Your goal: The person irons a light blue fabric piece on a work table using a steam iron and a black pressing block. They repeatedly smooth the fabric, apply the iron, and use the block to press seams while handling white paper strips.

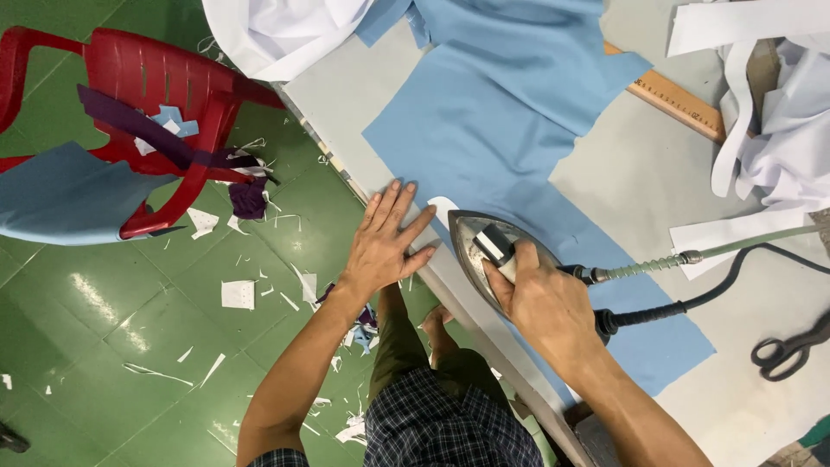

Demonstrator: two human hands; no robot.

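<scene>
My right hand [543, 304] grips the handle of a metal clothes iron [474, 244] that rests on a piece of light blue fabric [510, 147] spread over a grey worktable [640, 173]. My left hand [387, 242] lies flat with fingers spread on the table edge, just left of the iron's tip, pressing the blue cloth's border. A small white piece [443, 207] sits between my left fingertips and the iron's nose. The iron's hose and black cord [692, 298] trail off to the right.
White fabric pieces [778, 130] lie at the table's right, with a wooden ruler [679, 104] and black scissors [791, 350]. More white cloth [277, 30] hangs over the far corner. A red plastic chair [147, 78] with scraps stands on the green tiled floor [130, 346].
</scene>
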